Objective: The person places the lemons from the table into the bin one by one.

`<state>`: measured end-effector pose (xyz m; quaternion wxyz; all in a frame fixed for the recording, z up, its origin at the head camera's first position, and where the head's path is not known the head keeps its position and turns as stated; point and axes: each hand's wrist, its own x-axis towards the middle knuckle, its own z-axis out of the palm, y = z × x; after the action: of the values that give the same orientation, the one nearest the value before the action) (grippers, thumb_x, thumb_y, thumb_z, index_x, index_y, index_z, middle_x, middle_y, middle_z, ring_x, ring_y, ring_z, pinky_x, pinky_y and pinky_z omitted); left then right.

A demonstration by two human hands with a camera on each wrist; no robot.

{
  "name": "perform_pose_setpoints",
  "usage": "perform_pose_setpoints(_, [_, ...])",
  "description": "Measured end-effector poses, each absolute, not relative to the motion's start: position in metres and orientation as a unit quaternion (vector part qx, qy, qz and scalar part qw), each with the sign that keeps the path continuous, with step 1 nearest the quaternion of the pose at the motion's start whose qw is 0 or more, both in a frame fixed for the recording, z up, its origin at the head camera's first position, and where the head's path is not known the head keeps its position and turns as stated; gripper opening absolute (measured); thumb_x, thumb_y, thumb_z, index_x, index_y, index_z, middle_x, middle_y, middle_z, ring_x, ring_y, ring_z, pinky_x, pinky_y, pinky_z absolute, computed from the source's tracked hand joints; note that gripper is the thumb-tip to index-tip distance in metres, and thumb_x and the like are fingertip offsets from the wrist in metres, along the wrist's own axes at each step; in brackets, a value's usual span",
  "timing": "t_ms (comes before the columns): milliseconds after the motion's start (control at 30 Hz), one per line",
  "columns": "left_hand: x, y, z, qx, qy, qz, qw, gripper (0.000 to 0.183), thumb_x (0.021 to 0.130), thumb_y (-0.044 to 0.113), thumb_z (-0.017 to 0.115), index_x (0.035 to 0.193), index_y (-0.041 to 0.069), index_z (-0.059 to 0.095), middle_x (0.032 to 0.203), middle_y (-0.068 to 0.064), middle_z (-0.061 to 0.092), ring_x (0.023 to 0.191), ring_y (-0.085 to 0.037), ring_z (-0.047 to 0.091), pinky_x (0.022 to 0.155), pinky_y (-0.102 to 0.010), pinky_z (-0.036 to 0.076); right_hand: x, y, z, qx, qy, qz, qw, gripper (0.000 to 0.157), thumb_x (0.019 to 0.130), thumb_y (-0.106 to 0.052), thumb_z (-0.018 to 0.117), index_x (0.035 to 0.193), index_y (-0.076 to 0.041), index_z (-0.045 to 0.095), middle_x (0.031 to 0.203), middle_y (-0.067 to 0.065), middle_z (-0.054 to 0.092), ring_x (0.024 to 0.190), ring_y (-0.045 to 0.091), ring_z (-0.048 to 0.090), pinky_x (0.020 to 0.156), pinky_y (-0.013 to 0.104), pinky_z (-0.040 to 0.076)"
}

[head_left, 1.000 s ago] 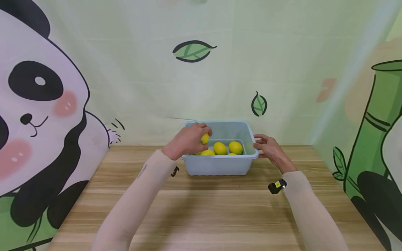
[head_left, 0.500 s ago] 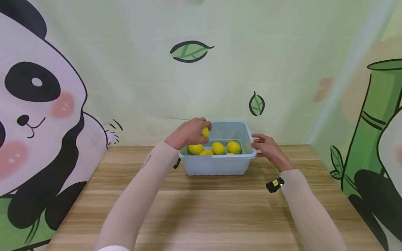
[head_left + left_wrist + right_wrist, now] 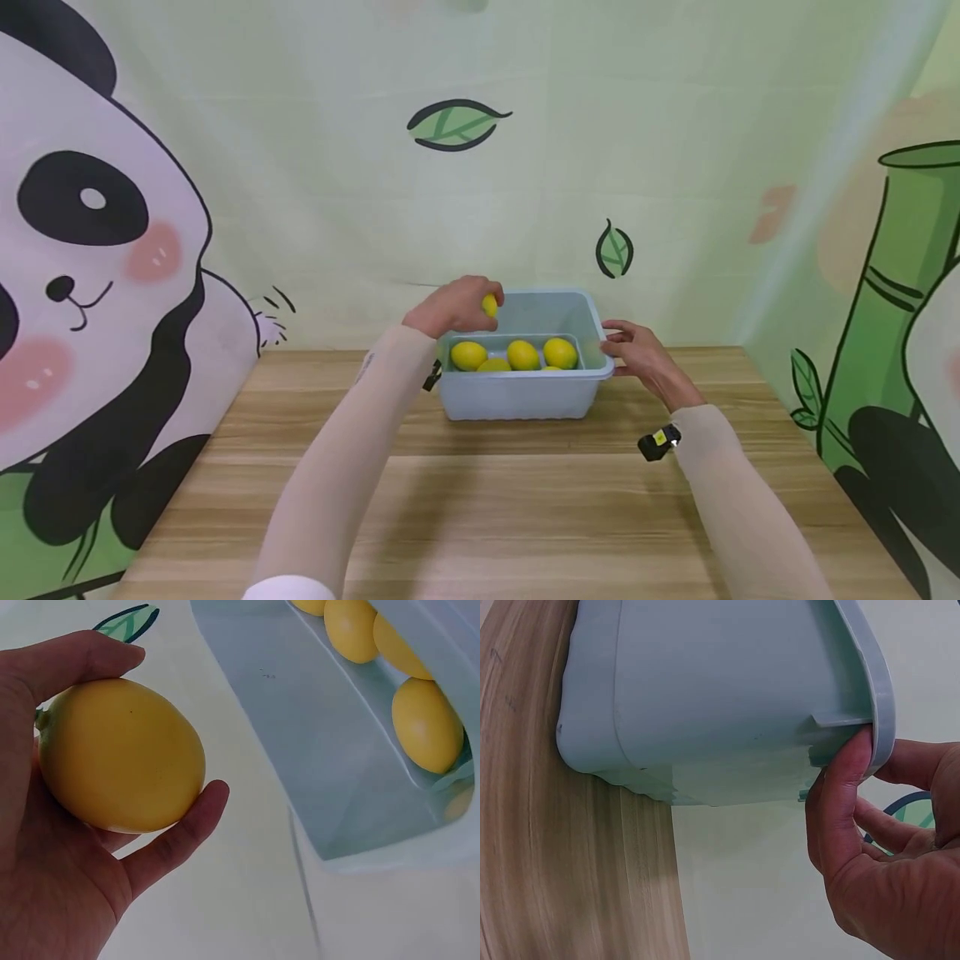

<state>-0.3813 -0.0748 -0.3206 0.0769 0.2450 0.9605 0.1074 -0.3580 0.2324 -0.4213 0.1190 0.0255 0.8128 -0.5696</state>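
A yellow lemon point(image 3: 124, 754) with a small green stem is held between the thumb and fingers of my left hand point(image 3: 456, 306). That hand is above the left back part of a light blue plastic bin point(image 3: 517, 396). Inside the bin lie several more lemons point(image 3: 522, 355), partly hidden by its front wall. My right hand point(image 3: 641, 352) grips the bin's right rim; in the right wrist view, curled fingers point(image 3: 844, 799) reach under the lip from outside while another digit is at the rim's other side.
The bin stands upright near the back of a wood-grain table point(image 3: 480, 508). Close behind it hangs a pale green backdrop point(image 3: 322, 183) with printed pandas, leaves and bamboo. A small black camera point(image 3: 658, 442) sits at the right wrist.
My left hand has risen with its lemon out of the bin, uncovering another lemon at the bin's left. The right hand keeps its hold on the rim.
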Motion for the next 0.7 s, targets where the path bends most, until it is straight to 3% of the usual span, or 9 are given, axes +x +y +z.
perform_pose_setpoints(700, [-0.394, -0.07, -0.329, 0.2, 0.966, 0.118, 0.115, 0.042, 0.087, 0.028, 0.066, 0.128, 0.02, 0.058, 0.138, -0.004, 0.055, 0.113, -0.025, 0.051, 0.099, -0.043, 0.049, -0.358, 0.233, -0.424, 0.029, 0.812, -0.572, 0.117, 0.055, 0.099, -0.016, 0.055, 0.151, -0.012, 0.036, 0.141, 0.021, 0.047, 0.121, 0.039, 0.051, 0.082, 0.032, 0.06])
